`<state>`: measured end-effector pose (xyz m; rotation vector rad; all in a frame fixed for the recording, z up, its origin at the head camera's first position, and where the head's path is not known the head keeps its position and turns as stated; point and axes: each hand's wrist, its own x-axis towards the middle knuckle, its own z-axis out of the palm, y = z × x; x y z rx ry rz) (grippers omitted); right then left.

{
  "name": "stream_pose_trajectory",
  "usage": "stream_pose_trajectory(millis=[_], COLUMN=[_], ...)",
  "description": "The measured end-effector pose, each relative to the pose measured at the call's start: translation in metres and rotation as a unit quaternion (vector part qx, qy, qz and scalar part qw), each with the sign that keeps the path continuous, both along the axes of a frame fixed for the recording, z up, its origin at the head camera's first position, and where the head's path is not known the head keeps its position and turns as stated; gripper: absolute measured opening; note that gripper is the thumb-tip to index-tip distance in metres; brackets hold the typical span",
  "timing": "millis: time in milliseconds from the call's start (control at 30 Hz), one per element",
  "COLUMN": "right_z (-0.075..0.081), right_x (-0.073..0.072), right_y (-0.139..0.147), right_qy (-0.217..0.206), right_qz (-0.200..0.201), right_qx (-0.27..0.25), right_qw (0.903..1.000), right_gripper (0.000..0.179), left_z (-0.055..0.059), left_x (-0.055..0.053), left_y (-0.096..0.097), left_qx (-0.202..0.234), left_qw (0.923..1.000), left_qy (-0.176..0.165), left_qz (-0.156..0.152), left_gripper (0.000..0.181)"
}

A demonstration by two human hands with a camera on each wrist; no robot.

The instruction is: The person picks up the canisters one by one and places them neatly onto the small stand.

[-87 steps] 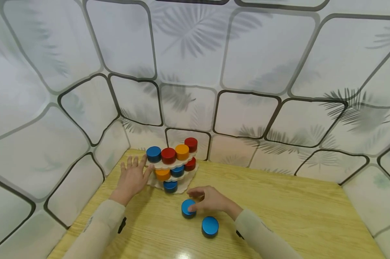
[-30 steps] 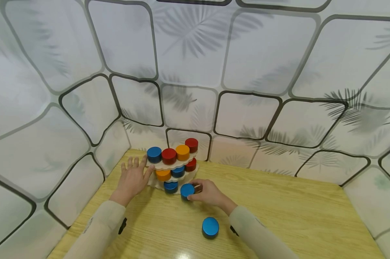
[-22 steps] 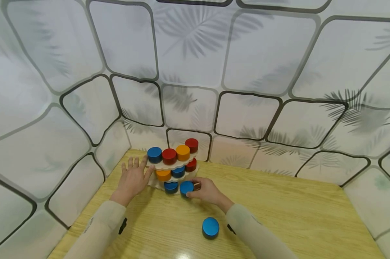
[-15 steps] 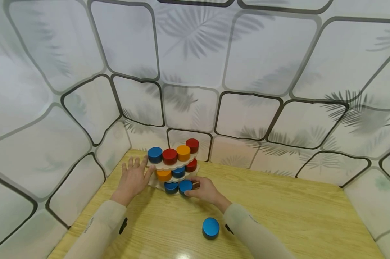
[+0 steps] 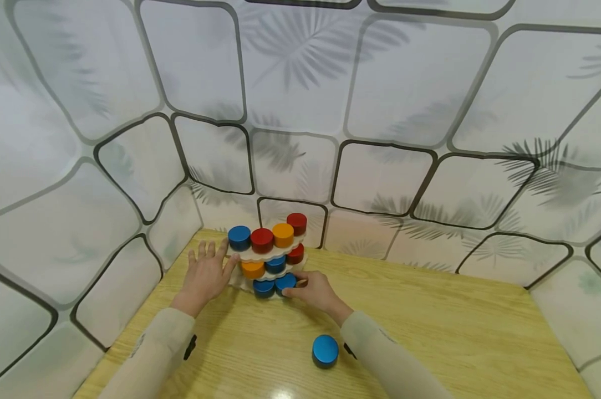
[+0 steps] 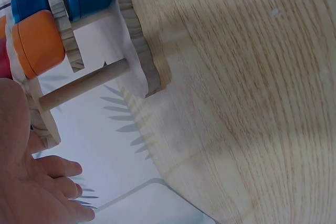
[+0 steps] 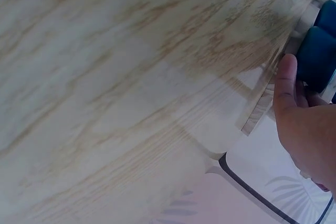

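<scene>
A tiered wooden stand [image 5: 254, 256] with scalloped shelves holds blue, red and orange round tins in the back left corner. My left hand [image 5: 203, 280] lies against the stand's left side, fingers spread, thumb and index at the top shelf. My right hand [image 5: 317, 291] pinches a blue tin [image 5: 285, 282] at the lowest tier, beside another blue tin [image 5: 263, 288]. In the right wrist view the thumb [image 7: 286, 72] presses that held tin [image 7: 313, 59]; some of the other fingers are hidden behind it. A loose blue tin [image 5: 325, 349] stands on the table nearer me.
The wooden table [image 5: 430, 316] meets patterned walls [image 5: 380, 183] at the left and back. In the left wrist view a dowel [image 6: 84, 85] joins two of the stand's shelves. An orange tin [image 6: 39, 43] sits on the middle shelf.
My right hand has moved the blue tin from the table up and leftward onto the stand's lowest tier, next to the blue tin there. The left hand has stayed at the stand.
</scene>
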<state>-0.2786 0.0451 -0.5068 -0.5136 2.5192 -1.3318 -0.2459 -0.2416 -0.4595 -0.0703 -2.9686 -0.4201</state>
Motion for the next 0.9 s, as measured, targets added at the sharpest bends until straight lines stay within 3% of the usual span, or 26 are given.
stream_pose_trajectory(millis=[600, 900], right_z=[-0.002, 0.005], right_x=[-0.003, 0.003], right_y=[-0.010, 0.000], right_qy=[0.040, 0.009], right_qz=[0.000, 0.007], right_qx=[0.004, -0.008], right_qw=[0.9992, 0.9999], right_gripper=[0.057, 0.061], left_z=[0.000, -0.001], left_x=[0.000, -0.001], left_y=[0.000, -0.001], left_qx=[-0.003, -0.001], left_qw=[1.0000, 1.0000], left_qy=[-0.002, 0.000], left_qz=[0.000, 0.001], left_gripper=[0.069, 0.069])
